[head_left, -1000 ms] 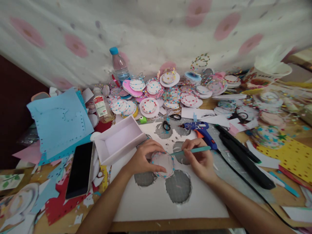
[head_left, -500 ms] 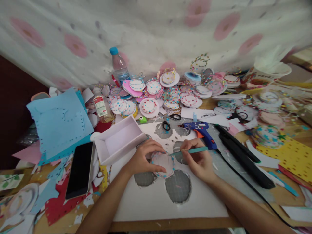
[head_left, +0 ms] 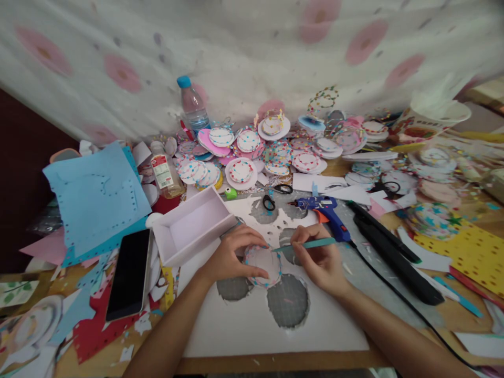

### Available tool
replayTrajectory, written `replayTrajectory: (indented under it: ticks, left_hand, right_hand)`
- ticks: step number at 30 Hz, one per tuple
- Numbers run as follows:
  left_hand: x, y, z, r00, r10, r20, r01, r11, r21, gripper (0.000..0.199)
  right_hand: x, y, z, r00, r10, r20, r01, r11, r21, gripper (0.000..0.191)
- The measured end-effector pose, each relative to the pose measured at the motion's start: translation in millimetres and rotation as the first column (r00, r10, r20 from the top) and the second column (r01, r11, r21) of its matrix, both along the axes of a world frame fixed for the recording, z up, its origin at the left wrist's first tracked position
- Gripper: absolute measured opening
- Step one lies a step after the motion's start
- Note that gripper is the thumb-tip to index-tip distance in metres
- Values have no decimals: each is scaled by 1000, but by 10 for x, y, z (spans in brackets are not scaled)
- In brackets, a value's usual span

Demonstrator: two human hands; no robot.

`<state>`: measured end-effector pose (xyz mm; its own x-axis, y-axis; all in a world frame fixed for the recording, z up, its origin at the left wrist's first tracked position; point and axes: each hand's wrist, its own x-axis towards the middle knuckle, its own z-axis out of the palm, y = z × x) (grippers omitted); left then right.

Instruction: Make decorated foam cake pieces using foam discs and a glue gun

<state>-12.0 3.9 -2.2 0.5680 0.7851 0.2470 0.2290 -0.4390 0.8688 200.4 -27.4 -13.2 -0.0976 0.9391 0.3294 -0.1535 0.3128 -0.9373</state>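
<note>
A round paper disc point(head_left: 263, 265) edged with red and blue beads lies on a white sheet point(head_left: 244, 336) with round holes cut in it. My left hand point(head_left: 236, 254) grips the disc from its left side, thumb on the near part and fingers at the far rim. Between the thumb and fingers of my right hand point(head_left: 319, 257) is a thin teal tool point(head_left: 321, 242), whose tip points left at the disc's upper right edge. Whether the tip touches the beads is too small to tell.
A white open box point(head_left: 195, 226) and a phone point(head_left: 129, 275) lie left. Behind my right hand is a blue glue gun point(head_left: 326, 210), its cable running right past a black tool point(head_left: 397, 257). Scissors point(head_left: 275, 194), a bottle point(head_left: 192, 107) and several beaded discs point(head_left: 240, 172) stand farther back.
</note>
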Motion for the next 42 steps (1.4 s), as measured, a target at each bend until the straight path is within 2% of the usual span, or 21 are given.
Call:
replayTrajectory:
  ticks: [9, 14, 17, 21, 25, 28, 38, 42]
  left_hand:
    - [1, -5, -7, 1000, -7, -3, 7, 1000, 19, 49]
    - [-13, -1, 0, 999, -42, -28, 41, 999, -14, 52]
    - [-31, -2, 4, 996, -72, -53, 69, 996, -47, 61]
    - [-62, -5, -11, 998, -58, -6, 58, 996, -75, 75]
    - [-71, -7, -32, 997, 18, 76, -10, 993, -115, 43]
    - [-53, -11, -27, 996, 69, 48, -63, 991, -114, 25]
    - [-8, -26, 65, 999, -3, -49, 2, 999, -36, 18]
    - [-8, -27, 48, 999, -26, -40, 23, 998, -56, 17]
  right_hand:
    - [-10, 3, 11, 1000, -26, -5, 26, 999, -26, 10]
    - [36, 26, -36, 982, -186, -20, 182, 973, -145, 12]
    - [60, 48, -98, 968, -252, -11, 245, 949, -197, 12]
    - [60, 61, -132, 969, -246, -27, 232, 942, -243, 13]
    - [56, 57, -126, 975, -209, -73, 182, 944, -276, 15]
    - [62, 54, -123, 983, -161, -90, 129, 950, -284, 14]
    - [67, 34, -103, 998, -54, -26, 47, 974, -220, 13]
    - [58, 30, -89, 992, -120, -43, 107, 967, -230, 14]
